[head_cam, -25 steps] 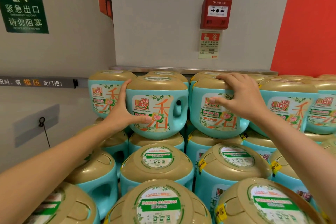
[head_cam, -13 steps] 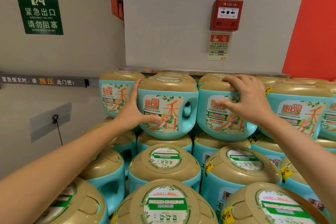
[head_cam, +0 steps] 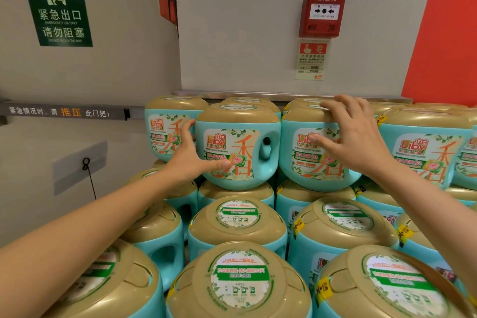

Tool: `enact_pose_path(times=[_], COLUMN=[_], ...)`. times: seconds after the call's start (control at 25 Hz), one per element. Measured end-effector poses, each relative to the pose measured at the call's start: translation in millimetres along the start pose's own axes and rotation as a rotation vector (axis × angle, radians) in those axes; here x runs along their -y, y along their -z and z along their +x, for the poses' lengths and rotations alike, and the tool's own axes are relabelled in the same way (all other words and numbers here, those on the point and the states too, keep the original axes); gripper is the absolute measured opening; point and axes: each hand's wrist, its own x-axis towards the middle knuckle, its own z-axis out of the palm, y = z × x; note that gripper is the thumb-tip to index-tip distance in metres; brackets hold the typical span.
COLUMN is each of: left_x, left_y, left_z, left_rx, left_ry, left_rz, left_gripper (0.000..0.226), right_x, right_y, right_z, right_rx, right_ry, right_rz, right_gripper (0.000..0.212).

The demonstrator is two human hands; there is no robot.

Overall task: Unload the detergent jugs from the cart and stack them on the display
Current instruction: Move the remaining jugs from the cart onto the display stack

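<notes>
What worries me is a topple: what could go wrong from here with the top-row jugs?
The left hand holds the centre Liby jug only by its side; resting on a rounded gold lid, it could slide forward. The right hand grips the neighbouring Liby jug; a nudge might shift both. Another tier could crowd the fire alarm call point.

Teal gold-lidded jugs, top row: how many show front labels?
5: first teal jug far left; second jug in the left hand; third jug under the right hand; fourth jug; fifth jug cut by frame edge. Rear jugs show only lids.
</notes>
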Motion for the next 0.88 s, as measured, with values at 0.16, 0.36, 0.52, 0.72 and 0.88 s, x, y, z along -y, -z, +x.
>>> enact_pose_path(times=[0.16, 0.36, 0.52, 0.72, 0.88], left_x=[-6, 21, 58, 70, 72], left_y=[18, 87, 105, 111, 110], left_z=[1, -4, -17, -18, -20], left_rx=[0.007, -0.082, 0.143, 0.117, 0.073], left_ry=[0.032, 0.178, 0.511, 0.503, 0.469], left_rz=[-0.011, 0.250, 0.617, 0.523, 0.556], left_gripper=[0.095, 0.054, 0.087, 0.059, 0.054], right_x=[1, 3, 3, 3, 3], right_y=[6, 8, 6, 7, 8], right_z=[-2, -4, -3, -2, -2], right_rx=[0.026, 0.047, 0.038, 0.023, 0.017], right_ry=[0.022, 0.009, -0.013, -0.012, -0.008], right_rz=[-0.039, -0.011, 0.000, -0.012, -0.022], right_gripper=[0.060, 0.066, 0.066, 0.066, 0.065])
